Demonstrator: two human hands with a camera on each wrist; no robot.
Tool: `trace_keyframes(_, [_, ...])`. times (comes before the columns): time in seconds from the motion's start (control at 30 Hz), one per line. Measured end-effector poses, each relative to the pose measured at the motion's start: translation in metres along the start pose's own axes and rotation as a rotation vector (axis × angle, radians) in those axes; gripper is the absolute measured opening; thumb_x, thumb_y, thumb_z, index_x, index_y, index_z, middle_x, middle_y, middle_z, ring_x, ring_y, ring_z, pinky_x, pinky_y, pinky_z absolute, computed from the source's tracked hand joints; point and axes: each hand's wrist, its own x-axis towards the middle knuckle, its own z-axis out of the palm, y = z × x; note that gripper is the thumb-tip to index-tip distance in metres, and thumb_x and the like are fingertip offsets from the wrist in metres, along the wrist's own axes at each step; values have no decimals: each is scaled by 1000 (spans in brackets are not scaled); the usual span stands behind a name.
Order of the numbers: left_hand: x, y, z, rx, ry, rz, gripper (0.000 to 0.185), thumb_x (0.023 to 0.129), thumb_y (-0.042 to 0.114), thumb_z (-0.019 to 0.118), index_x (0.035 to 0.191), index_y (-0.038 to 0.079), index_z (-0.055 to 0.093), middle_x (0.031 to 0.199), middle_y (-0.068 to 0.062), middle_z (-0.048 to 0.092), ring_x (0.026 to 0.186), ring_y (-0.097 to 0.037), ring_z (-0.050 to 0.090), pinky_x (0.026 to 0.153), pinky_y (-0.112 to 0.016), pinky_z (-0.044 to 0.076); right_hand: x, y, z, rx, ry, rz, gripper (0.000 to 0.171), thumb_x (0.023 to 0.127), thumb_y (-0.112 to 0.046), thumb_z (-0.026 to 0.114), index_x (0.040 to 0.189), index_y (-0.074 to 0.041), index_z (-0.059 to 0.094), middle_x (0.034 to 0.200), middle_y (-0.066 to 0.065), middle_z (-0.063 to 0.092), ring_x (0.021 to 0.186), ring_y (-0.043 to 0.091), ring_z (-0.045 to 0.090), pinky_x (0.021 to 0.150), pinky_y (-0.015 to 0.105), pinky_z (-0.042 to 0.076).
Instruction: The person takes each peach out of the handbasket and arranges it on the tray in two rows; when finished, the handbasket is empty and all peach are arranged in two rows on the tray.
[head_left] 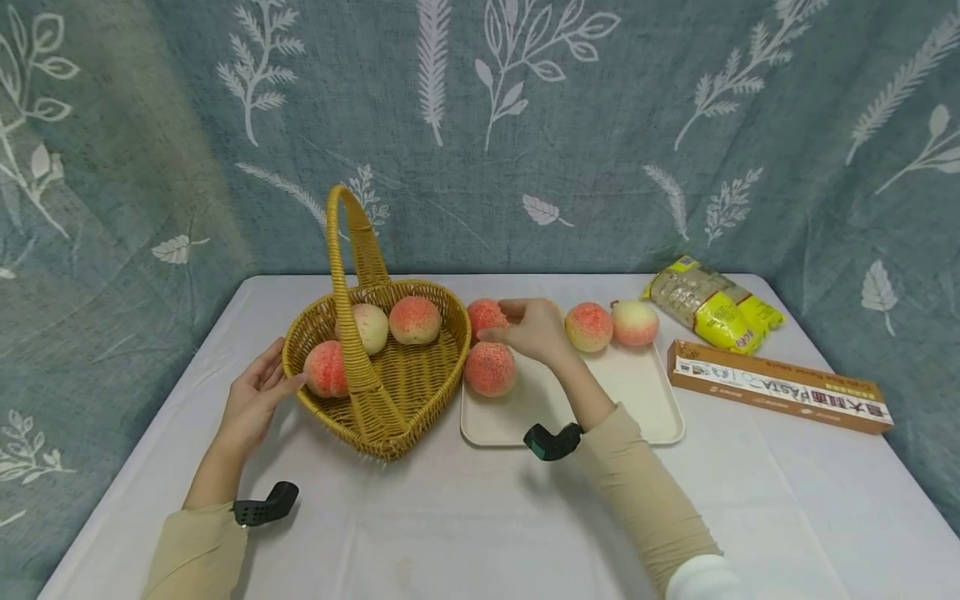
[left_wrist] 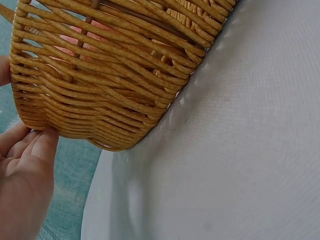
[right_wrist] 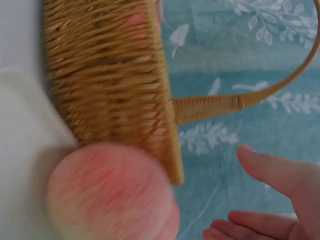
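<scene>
1. Basket (head_left: 405, 379): wicker, heart-shaped, with an upright handle (head_left: 352, 275). It is steadied on the table (head_left: 465, 533) by the left hand (head_left: 251, 408), whose relaxed fingers (left_wrist: 30, 145) are laid against the outer wall at the near-left side; nothing is gripped.

2. Peaches in the basket, three counted: one (head_left: 327, 368) just beyond the left fingertips, partly behind the handle base; a paler one (head_left: 369, 327) farther in; a third (head_left: 414, 320) toward the far right wall. This share of the work is judged done.

3. Right hand (head_left: 534, 331): held open over the tray's far-left corner, fingers loosely spread and empty in the wrist view (right_wrist: 280, 200). No peach is enclosed by it.

4. Peach at the fingertips (head_left: 486, 316): it lies just left of the right hand, between the hand and the basket wall. Touch or a small gap cannot be told. It is judged the one in hand now, not yet picked up.

5. Peach under the hand (head_left: 490, 368): it rests on the tray just below and left of the right palm, close to the basket wall (right_wrist: 120, 100).

6. Two further peaches (head_left: 588, 327) (head_left: 634, 322): set side by side, touching or nearly so, at the tray's far edge, right of the right hand.

7. Tray (head_left: 637, 400): pale, rectangular, beside the basket, under the right forearm.

8. Tally, as judged: three peaches in, four out; somewhat under half is done.

9. Unused items, well right of both hands: a yellow packet (head_left: 712, 304) and a pasta box (head_left: 780, 386).
</scene>
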Motion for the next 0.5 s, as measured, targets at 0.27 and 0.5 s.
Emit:
trace_keyframes(0.27, [1,0,-3,6,-1,1,79,97,12,60,155,-1,8,160,-23,7,146,-33,13,107,-16,31,38,-41,21,488,-58,193,50,86,-20,76,130,-1,61,133,13,58,121,25,56,99,32,49])
trace_keyframes(0.5, [1,-3,-3,-3,-6,-8,78,97,6,58,155,0,7,160,-22,7,146,-35,12,108,-17,31,64,-55,56,427,56,418,56,85,-24,77,129,4,57,132,18,55,113,30,60,93,35,53])
